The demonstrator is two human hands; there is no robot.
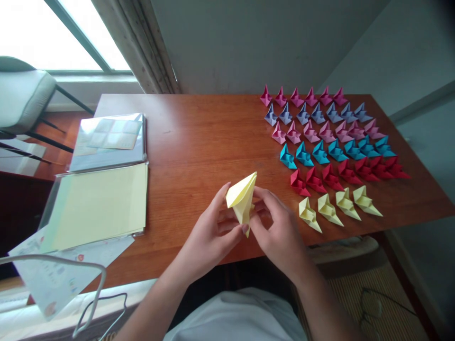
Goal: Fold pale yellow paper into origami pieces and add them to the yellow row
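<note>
Between my two hands, above the front part of the table, is a pale yellow origami piece (pixel 242 198) with a pointed top and a folded tip below. My left hand (pixel 216 232) grips its left side and lower end, thumb near the bottom tip. On the other side my right hand (pixel 272 222) pinches the right edge, its fingers partly hidden behind the paper. Just right of my right hand stand several finished yellow origami pieces (pixel 330 210) in a row.
Behind the yellow row lie rows of red (pixel 331 178), blue (pixel 320 152), pink (pixel 310 131), lilac (pixel 317 113) and magenta (pixel 296 98) origami pieces. At the left are a stack of yellow paper (pixel 103 203) and a clear packet (pixel 106 142). A white cable (pixel 71 261) crosses the lower left.
</note>
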